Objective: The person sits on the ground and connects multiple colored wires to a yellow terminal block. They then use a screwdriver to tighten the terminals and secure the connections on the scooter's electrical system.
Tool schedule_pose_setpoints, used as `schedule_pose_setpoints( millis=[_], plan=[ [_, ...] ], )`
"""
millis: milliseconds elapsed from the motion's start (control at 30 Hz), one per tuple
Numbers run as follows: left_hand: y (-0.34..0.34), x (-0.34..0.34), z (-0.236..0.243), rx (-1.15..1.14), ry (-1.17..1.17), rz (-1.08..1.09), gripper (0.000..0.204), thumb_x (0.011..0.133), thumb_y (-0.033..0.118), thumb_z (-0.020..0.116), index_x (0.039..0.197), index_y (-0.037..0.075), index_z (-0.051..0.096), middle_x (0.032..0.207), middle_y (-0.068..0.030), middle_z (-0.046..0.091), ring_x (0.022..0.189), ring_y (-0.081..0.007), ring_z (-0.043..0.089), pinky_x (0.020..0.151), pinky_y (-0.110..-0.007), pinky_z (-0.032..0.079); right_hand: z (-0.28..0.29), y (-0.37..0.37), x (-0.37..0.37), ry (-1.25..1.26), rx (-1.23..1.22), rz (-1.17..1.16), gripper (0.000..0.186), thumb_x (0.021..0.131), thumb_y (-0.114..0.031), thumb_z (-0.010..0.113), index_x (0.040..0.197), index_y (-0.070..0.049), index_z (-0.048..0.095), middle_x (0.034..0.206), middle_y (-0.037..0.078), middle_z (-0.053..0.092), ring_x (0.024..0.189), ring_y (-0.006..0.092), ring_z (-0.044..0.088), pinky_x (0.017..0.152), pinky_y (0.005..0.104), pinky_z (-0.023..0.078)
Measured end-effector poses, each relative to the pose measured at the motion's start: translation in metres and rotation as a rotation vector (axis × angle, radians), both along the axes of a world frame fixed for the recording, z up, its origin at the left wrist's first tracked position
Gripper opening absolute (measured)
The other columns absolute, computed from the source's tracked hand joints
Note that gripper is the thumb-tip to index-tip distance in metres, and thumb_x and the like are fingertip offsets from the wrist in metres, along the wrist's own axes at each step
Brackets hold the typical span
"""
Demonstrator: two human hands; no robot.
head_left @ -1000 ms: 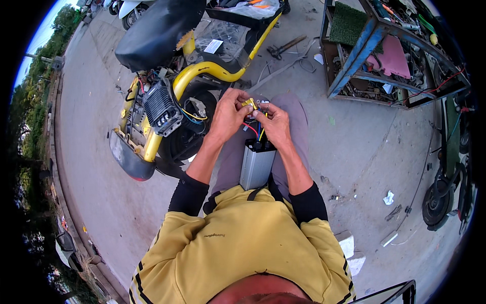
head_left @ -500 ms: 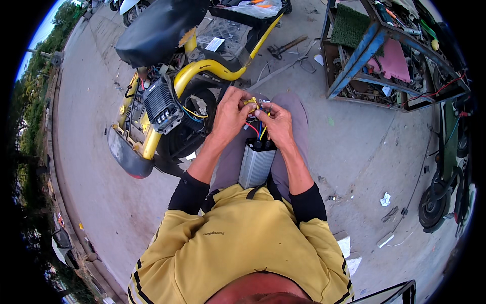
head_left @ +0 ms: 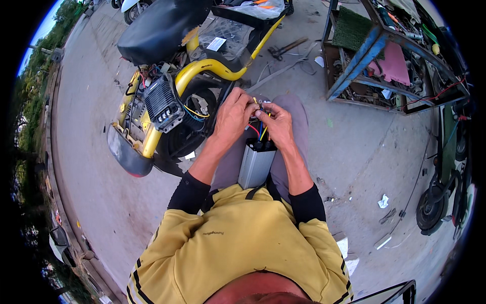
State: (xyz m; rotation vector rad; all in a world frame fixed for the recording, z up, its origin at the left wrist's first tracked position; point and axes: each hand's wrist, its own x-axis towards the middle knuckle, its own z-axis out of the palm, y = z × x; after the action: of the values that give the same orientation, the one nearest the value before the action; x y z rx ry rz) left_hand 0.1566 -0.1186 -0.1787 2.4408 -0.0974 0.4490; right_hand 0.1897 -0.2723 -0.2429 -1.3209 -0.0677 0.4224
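Observation:
A silver finned motor controller (head_left: 254, 167) rests upright between my thighs, its red, blue and yellow wires (head_left: 262, 133) rising from the top. My left hand (head_left: 234, 115) pinches a small yellow piece, perhaps tape or a sleeve, near the wire ends. Close against it, my right hand (head_left: 277, 124) closes its fingers round the wire ends. The fingertips of both hands nearly meet, and they hide much of what lies between them.
To the left stands a yellow scooter frame (head_left: 210, 67) with a black finned controller (head_left: 163, 103) and a dark seat (head_left: 157, 33). A hammer (head_left: 287, 48) lies on the ground ahead. At the right are a blue metal tool rack (head_left: 357, 61) and another scooter (head_left: 435, 202).
The yellow piece at my left fingertips shows less now, and the left fingers have turned slightly over it. My right hand and the controller have hardly moved.

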Motion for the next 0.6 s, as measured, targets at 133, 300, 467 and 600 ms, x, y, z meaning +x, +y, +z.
schedule_pose_setpoints(
  millis=[133, 300, 467, 600],
  plan=[
    [0.001, 0.0, -0.004, -0.047, -0.043, -0.01, 0.009, 0.088, -0.001, 0.071, 0.097, -0.003, 0.07, 0.1, -0.0145, 0.062, 0.095, -0.0351, 0.065, 0.082, -0.043, 0.053, 0.009, -0.002, -0.001, 0.051, -0.027, 0.01, 0.026, 0.092, -0.008, 0.078, 0.116, 0.001, 0.074, 0.082, 0.0, 0.072, 0.059, 0.0028, 0.052, 0.049, 0.0217, 0.039],
    [-0.006, -0.003, 0.008, -0.228, -0.048, 0.039, 0.009, 0.088, -0.003, 0.069, 0.097, -0.002, 0.07, 0.1, -0.0144, 0.061, 0.097, -0.0367, 0.063, 0.083, -0.044, 0.052, 0.005, -0.002, 0.001, 0.015, -0.035, 0.009, 0.028, 0.093, -0.01, 0.079, 0.118, 0.0, 0.073, 0.07, -0.001, 0.063, 0.049, 0.0036, 0.05, 0.037, 0.0227, 0.035],
    [0.003, 0.002, -0.009, 0.06, -0.069, -0.039, 0.013, 0.087, -0.003, 0.071, 0.1, -0.002, 0.07, 0.104, -0.0147, 0.062, 0.098, -0.0342, 0.062, 0.085, -0.042, 0.052, 0.003, -0.002, 0.0, 0.016, -0.02, 0.018, 0.028, 0.094, -0.01, 0.078, 0.119, 0.0, 0.072, 0.07, -0.001, 0.063, 0.049, 0.0034, 0.049, 0.037, 0.0226, 0.035],
    [-0.003, 0.0, -0.004, -0.099, -0.121, -0.09, 0.014, 0.085, -0.002, 0.073, 0.099, -0.002, 0.069, 0.102, -0.0143, 0.061, 0.096, -0.0345, 0.061, 0.084, -0.043, 0.051, -0.006, 0.002, 0.002, 0.0, -0.006, -0.005, 0.028, 0.094, -0.01, 0.078, 0.119, 0.0, 0.072, 0.07, -0.001, 0.062, 0.05, 0.0035, 0.049, 0.038, 0.0228, 0.035]
  ],
)
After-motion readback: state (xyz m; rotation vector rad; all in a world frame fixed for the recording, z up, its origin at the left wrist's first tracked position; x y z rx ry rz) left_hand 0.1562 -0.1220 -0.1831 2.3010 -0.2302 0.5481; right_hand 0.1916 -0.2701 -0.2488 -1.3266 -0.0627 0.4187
